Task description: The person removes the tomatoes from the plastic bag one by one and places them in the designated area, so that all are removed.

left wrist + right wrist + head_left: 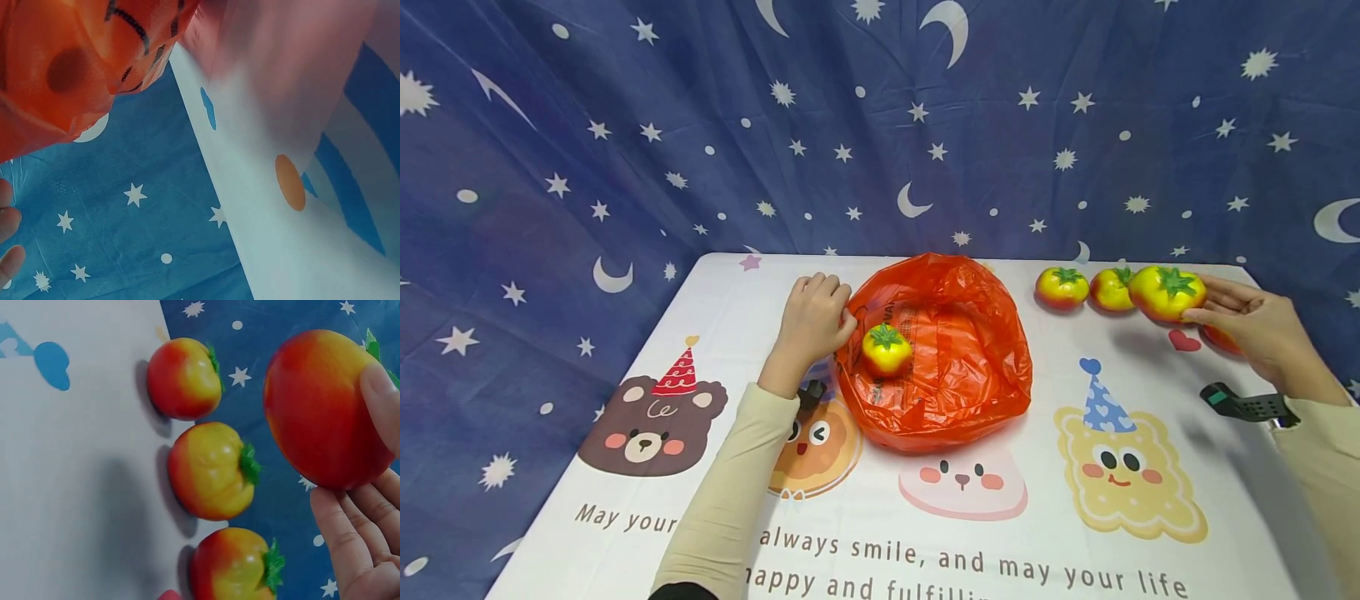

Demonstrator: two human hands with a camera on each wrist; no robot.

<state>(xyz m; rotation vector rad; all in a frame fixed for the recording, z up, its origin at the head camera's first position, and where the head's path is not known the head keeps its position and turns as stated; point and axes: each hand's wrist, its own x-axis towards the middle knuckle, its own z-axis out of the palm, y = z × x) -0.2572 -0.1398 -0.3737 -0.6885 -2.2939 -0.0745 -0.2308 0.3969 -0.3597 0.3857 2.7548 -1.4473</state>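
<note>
Curled fingers of my left hand hold the left rim of an open red plastic bag. Inside the bag, near that side, lies a yellow-and-red tomato with green leaves on top. My right hand grips another tomato between thumb and fingers, lifted above the table, as the right wrist view also shows. Beneath and beside it, three more tomatoes stand in a row: one tomato, a second tomato, and a third tomato, mostly hidden by my right hand in the head view.
A white tablecloth with cartoon prints and lettering covers the table. Behind it hangs a dark blue curtain with stars and moons. A black strap device sits at my right wrist.
</note>
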